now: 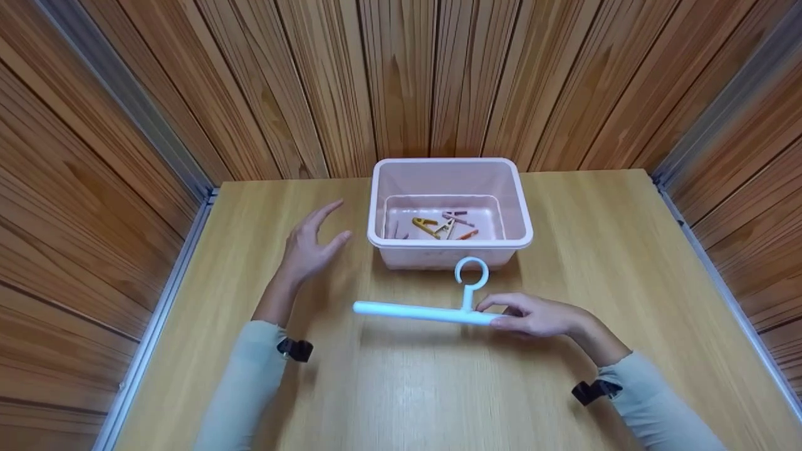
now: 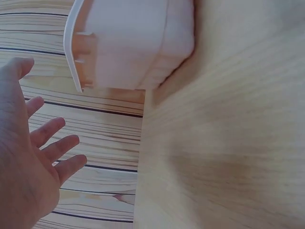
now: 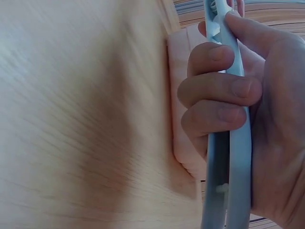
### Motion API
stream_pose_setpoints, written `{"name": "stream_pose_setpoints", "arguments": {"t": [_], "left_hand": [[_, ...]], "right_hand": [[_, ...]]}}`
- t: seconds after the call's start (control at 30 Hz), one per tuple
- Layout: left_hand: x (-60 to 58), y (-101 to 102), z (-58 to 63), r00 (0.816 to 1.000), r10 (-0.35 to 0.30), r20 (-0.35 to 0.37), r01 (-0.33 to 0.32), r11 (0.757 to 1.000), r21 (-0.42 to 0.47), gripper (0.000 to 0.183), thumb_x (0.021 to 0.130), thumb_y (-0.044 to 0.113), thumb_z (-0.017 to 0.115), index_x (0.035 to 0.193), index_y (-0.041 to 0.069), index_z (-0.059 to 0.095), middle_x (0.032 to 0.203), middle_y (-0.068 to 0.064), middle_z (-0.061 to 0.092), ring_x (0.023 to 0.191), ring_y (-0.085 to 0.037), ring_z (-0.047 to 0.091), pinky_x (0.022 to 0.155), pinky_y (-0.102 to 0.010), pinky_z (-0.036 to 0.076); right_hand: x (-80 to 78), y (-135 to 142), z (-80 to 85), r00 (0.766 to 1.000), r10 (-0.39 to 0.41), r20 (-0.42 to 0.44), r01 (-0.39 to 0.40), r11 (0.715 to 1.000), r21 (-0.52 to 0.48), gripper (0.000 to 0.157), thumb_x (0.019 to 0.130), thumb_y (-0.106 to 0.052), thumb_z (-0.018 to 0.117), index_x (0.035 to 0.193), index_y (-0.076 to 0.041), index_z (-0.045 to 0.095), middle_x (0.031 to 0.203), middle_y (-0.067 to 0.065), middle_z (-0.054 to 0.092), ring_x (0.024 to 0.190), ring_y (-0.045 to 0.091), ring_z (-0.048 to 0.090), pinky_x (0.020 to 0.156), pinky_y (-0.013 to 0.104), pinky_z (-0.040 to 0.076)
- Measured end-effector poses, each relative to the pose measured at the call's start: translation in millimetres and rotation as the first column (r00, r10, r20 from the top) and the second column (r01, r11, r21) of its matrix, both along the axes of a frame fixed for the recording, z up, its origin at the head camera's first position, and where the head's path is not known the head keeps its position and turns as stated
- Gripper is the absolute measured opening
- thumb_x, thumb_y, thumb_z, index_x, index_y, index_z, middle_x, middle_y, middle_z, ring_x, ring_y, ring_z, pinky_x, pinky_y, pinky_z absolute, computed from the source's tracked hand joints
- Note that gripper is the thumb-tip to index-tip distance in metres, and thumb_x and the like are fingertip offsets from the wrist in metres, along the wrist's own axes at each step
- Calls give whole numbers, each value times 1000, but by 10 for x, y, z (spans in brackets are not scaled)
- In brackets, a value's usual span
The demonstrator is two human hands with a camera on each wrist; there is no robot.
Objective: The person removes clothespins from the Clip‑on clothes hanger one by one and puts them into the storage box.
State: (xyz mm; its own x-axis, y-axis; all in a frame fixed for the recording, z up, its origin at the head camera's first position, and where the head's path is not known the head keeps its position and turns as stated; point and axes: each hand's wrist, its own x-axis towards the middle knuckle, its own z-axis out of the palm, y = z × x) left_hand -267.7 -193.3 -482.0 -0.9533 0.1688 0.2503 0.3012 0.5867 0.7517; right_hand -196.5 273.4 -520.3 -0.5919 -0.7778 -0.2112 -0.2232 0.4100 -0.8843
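Note:
In the head view, my right hand (image 1: 532, 315) grips a light blue hanger (image 1: 413, 311) near its right end, just in front of the bin. The hanger's long bar lies crosswise and its ring-shaped hook points up. Seen from the right wrist, the fingers (image 3: 219, 88) curl round two narrow parallel bars of the hanger (image 3: 239, 167). My left hand (image 1: 307, 247) hovers to the left of the pink bin (image 1: 448, 258), fingers spread and holding nothing. Several clothespins lie on the bin's floor, among them a yellow clothespin (image 1: 426, 228) and an orange clothespin (image 1: 467, 235).
The bin stands at the back of the wooden table (image 1: 432, 401), close to the wood-panelled back wall (image 1: 401, 81). Panelled walls with metal frame edges close off the left and right sides.

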Motion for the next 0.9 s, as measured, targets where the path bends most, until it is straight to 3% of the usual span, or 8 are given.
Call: {"name": "stream_pose_setpoints", "arguments": {"t": [0.3,0.47,0.63,0.77,0.9], "left_hand": [[69,-118,-143,1000,9,14,-9,1000,-1,66,109,35,74,167,13,53,173,-15,55,165,-42,48,136,-66,36],[118,-174,-263,999,-18,39,17,999,31,66,110,31,73,169,11,50,175,-17,52,166,-43,45,137,-66,32],[182,-254,-352,996,-45,83,41,998,45,67,111,31,71,170,11,47,178,-17,48,169,-42,40,140,-65,27],[196,-315,-351,996,-52,69,49,997,51,67,111,29,70,170,9,46,178,-17,47,169,-43,39,139,-67,26],[185,-351,-315,999,-47,26,45,997,68,67,110,26,71,169,6,47,176,-19,50,167,-44,42,138,-67,28]], "right_hand": [[16,-39,-122,997,-9,71,5,998,64,30,116,-22,62,144,-11,65,73,-4,54,59,2,53,55,19,43],[46,-71,-174,992,-3,124,-9,995,96,33,116,-23,63,146,-10,64,71,-5,58,61,4,57,58,20,48],[61,-99,-246,992,40,123,-52,994,101,34,116,-22,63,146,-7,66,71,11,63,63,3,61,63,19,50],[44,-98,-260,993,53,110,-63,993,96,35,115,-21,63,147,-7,66,80,12,66,63,3,59,59,19,49],[5,-91,-249,998,62,-32,-58,993,101,37,111,-18,70,147,-10,69,112,8,77,86,3,65,79,21,55]]}}
